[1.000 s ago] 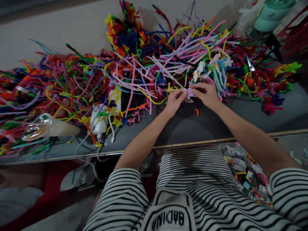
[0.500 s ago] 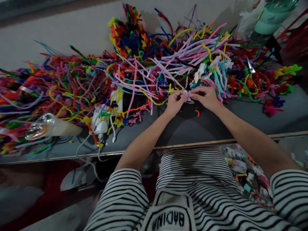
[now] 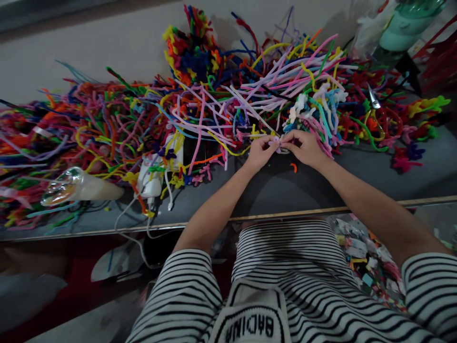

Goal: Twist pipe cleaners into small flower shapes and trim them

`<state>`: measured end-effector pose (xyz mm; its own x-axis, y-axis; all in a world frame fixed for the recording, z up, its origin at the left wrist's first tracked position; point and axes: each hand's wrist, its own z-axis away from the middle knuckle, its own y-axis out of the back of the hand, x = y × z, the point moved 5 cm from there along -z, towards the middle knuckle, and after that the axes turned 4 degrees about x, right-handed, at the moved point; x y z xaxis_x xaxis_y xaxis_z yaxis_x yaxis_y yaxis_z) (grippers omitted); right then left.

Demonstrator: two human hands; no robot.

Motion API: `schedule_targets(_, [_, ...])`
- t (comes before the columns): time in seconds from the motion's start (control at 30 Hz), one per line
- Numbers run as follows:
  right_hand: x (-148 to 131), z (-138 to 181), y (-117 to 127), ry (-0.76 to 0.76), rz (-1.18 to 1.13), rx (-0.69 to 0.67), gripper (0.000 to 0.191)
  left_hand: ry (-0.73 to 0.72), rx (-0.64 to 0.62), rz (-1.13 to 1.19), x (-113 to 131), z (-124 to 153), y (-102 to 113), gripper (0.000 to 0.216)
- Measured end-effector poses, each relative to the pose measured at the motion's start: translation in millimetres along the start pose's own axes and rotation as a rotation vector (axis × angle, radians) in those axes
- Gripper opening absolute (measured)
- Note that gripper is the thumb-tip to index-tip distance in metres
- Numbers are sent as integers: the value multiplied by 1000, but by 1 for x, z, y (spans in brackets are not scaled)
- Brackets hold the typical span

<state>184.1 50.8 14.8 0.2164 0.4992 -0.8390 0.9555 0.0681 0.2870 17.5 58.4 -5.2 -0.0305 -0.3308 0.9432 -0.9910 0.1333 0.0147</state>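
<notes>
Between my two hands is a small light-purple pipe-cleaner flower (image 3: 274,144), held just above the dark tabletop. My left hand (image 3: 262,151) pinches its left side with thumb and forefinger. From the other side, the fingertips of my right hand (image 3: 303,146) close on the flower's right edge; my fingers partly cover it. A short orange pipe-cleaner piece (image 3: 293,167) lies on the table below my right hand. Right behind my hands rises a heap of loose pipe cleaners (image 3: 246,100), with a bunch of white, blue and pink shaped pieces (image 3: 314,112) beside my right hand.
Scissors (image 3: 374,112) with orange-yellow handles lie in the heap at right. A white power adapter (image 3: 150,178) with cables and a pale plastic-topped cone (image 3: 96,186) lie at left. The table's front edge (image 3: 285,215) runs before my lap. A green container (image 3: 402,31) stands at back right.
My right fingers have shifted slightly on the flower, and its petals show a little differently. The view has moved slightly; both hands stay in the same place.
</notes>
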Motion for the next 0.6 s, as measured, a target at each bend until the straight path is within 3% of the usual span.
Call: schedule_targets(0.6, [-15,7,-5,90,54,150,23,-81,87,-101,15,3,4,54])
